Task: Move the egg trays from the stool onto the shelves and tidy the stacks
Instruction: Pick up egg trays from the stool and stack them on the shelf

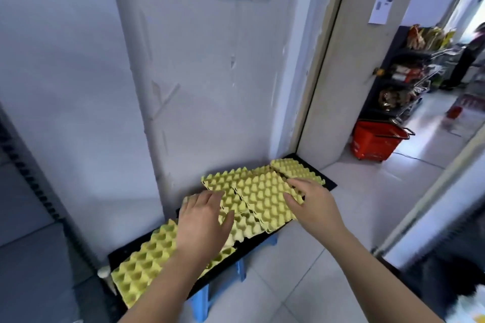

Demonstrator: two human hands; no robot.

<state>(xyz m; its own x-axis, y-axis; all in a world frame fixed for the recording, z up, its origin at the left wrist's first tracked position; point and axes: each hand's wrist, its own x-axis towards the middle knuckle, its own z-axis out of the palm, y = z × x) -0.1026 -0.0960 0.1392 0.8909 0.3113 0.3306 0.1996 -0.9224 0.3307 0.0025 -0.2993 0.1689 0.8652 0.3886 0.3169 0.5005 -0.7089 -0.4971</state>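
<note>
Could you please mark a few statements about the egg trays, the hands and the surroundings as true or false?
1. The egg trays are yellow. True.
2. The trays form one neat stack. False: they lie overlapping and askew along a black board.
3. The left hand lies on the trays with its fingers straight. True.
4. A basket stands on the board. False: the red basket stands on the floor, off to the right.
5. The right hand touches the trays at an edge. True.
</note>
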